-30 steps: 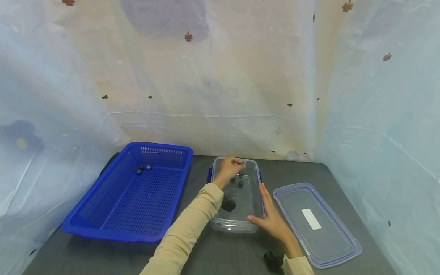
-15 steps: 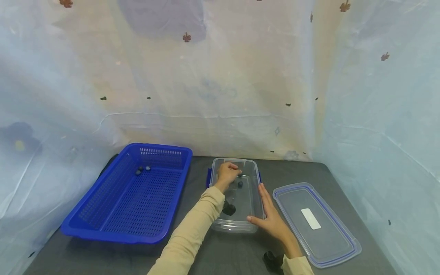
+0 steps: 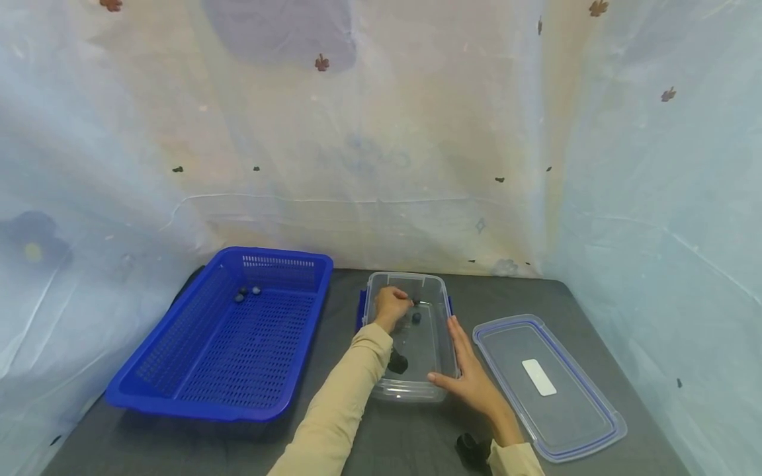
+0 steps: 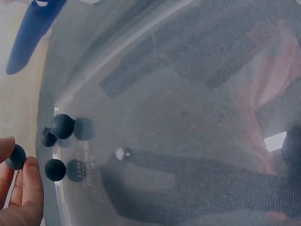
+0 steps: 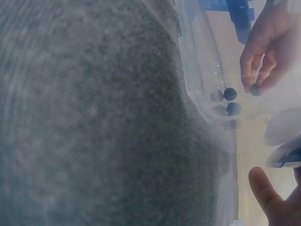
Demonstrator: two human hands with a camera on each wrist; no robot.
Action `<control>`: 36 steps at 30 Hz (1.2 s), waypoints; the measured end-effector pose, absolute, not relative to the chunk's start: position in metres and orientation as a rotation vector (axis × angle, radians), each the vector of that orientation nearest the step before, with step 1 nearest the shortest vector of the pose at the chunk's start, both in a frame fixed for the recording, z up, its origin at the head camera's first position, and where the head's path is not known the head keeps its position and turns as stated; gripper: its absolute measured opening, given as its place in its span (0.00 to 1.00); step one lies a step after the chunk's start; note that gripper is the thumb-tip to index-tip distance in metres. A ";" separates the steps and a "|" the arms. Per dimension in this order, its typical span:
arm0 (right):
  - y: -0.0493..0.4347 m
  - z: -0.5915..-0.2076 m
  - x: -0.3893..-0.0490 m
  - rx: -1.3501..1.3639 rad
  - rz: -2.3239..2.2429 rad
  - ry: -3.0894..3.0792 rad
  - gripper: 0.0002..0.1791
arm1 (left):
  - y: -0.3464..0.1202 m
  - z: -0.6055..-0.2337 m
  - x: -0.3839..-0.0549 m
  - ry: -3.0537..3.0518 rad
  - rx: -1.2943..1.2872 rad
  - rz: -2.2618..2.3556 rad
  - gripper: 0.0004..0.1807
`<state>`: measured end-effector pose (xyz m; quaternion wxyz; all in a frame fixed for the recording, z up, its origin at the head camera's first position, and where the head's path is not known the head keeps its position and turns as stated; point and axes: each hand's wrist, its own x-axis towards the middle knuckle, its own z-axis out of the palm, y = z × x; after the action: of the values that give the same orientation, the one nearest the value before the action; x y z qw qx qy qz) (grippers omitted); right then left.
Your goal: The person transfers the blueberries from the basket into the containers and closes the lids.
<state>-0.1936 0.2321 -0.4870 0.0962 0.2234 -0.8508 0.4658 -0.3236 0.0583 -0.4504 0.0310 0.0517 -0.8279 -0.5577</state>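
Note:
My left hand (image 3: 391, 308) is in the far left part of a clear plastic box (image 3: 424, 354). In the left wrist view, its thumb and fingertips pinch a dark blueberry (image 4: 18, 157). Beside the fingers, a large blueberry (image 4: 62, 126), a smaller blueberry (image 4: 48, 137) and another blueberry (image 4: 55, 170) rest apart from the hand at that end of the box. My right hand (image 3: 471, 381) rests against the box's right wall with straight fingers, its thumb near the front right corner. In the head view, the left hand covers part of the box's left side.
A blue perforated basket (image 3: 217, 408) with several blueberries at its back left stands on the left. The clear lid (image 3: 571, 413) with a blue seal and white label lies on the right. Dark wrist gear (image 3: 473, 453) hangs by my right wrist. A plastic sheet (image 3: 387, 225) closes off the back.
My left hand has lowered and drawn slightly nearer and leftward inside the box. My right hand has stayed in place against the wall.

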 end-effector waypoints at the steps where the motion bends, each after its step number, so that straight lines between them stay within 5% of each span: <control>1: 0.232 -0.487 -0.193 0.662 1.382 -2.523 0.58 | 0.058 -0.451 -0.324 -2.577 0.168 -1.701 0.07; 18: 0.232 -0.486 -0.194 0.671 1.352 -2.526 0.58 | 0.060 -0.465 -0.324 -2.743 0.126 -1.423 0.10; 21: 0.232 -0.487 -0.195 0.681 1.339 -2.522 0.58 | 0.061 -0.484 -0.339 -2.755 0.093 -1.356 0.12; 28: 0.232 -0.488 -0.196 0.674 1.364 -2.505 0.58 | 0.076 -0.624 -0.431 -2.615 0.029 -1.274 0.19; 36: 0.233 -0.490 -0.196 0.659 1.371 -2.528 0.58 | 0.064 -0.491 -0.341 -2.699 0.211 -1.475 0.14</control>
<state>-0.1957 0.2333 -0.4895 0.0952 0.2224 -0.8529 0.4626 -0.3406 0.0644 -0.4908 0.0294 0.0684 -0.8750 -0.4783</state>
